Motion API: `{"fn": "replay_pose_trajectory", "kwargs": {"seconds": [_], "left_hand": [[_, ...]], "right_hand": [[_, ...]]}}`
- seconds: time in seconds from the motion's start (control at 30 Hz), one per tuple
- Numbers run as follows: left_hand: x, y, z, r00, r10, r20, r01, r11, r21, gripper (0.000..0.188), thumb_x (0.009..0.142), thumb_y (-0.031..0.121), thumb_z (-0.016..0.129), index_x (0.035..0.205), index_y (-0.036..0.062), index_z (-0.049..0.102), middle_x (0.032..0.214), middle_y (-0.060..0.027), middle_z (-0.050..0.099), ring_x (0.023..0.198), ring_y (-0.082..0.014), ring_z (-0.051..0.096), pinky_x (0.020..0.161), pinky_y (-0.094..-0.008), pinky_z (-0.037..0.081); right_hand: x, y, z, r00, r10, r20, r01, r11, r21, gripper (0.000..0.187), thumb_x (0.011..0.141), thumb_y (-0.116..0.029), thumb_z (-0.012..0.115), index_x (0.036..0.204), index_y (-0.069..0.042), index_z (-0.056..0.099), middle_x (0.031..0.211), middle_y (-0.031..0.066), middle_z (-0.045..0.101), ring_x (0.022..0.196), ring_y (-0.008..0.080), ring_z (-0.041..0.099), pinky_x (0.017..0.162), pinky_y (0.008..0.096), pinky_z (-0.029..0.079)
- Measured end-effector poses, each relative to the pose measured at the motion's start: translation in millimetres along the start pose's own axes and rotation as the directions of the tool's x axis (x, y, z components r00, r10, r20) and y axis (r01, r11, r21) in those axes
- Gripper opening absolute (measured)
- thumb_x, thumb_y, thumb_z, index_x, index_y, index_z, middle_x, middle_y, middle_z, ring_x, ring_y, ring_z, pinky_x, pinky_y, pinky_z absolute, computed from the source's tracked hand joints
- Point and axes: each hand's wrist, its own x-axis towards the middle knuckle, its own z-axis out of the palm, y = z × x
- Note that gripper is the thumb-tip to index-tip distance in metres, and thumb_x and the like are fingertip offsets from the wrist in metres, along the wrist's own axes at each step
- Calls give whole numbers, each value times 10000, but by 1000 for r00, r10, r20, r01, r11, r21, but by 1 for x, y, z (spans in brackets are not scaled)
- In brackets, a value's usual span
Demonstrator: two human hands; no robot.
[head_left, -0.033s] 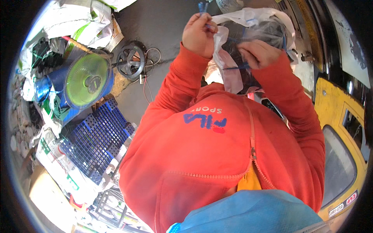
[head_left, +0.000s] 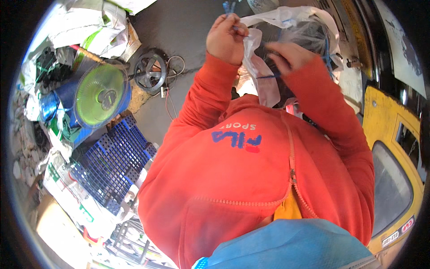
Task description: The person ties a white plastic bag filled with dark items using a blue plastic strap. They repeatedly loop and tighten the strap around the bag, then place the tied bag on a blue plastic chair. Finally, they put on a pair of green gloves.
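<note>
In front of my chest stands a white plastic sack (head_left: pixel 264 74) with its mouth facing up. Clear film (head_left: pixel 309 36) and something dark show inside; I cannot make out what the contents are. My left hand (head_left: pixel 227 39) is closed at the sack's left rim, pinching a blue cord (head_left: pixel 229 7) whose ends stick up above the fingers. Over the sack's opening is my right hand (head_left: pixel 293 57), fingers parted and pointing left, with nothing visible between them. More blue cord (head_left: pixel 268 77) runs across the near side of the rim.
A green-bladed fan (head_left: pixel 101 96) stands at left, by a blue plastic pallet (head_left: pixel 114 161). A wheel-shaped base with a cable (head_left: pixel 150 71) lies on the grey floor. White sacks (head_left: pixel 80 27) are piled far left. A yellow machine panel with a window (head_left: pixel 394 170) is close at right.
My right hand has shifted left and slightly up over the sack, and its fingers have spread. My left hand has risen slightly to the left with the blue cord.
</note>
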Motion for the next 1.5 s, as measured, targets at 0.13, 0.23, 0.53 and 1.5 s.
{"fn": "replay_pose_trajectory", "kwargs": {"seconds": [0.13,0.23,0.53,1.5], "left_hand": [[4,7,-12,993,-96,74,102,992,-79,118,860,91,401,781,29,465,603,-25,393,623,-173,421,664,-327,363],[-3,7,-10,993,-66,102,72,996,-56,125,859,92,392,775,29,459,596,-29,375,637,-179,421,680,-335,359],[14,41,-23,884,99,457,-232,942,244,125,862,84,433,921,8,513,768,-95,554,712,-209,534,684,-323,422],[64,25,-27,493,-631,599,134,735,664,249,904,136,393,709,9,484,655,-25,476,637,-115,434,631,-238,366]], "right_hand": [[31,-14,60,968,126,-219,-80,975,207,246,761,-149,583,1001,-102,568,758,89,516,709,279,545,584,337,450],[40,0,89,970,74,-231,-66,997,42,192,765,-134,579,952,-90,577,743,79,492,681,263,536,575,328,446],[35,5,86,928,35,-370,73,960,272,130,792,-165,578,812,-37,585,743,56,500,661,174,512,584,270,412],[11,-63,92,680,463,-568,-600,797,-69,204,706,-189,641,893,-112,612,757,42,586,661,204,550,695,325,399]]}}
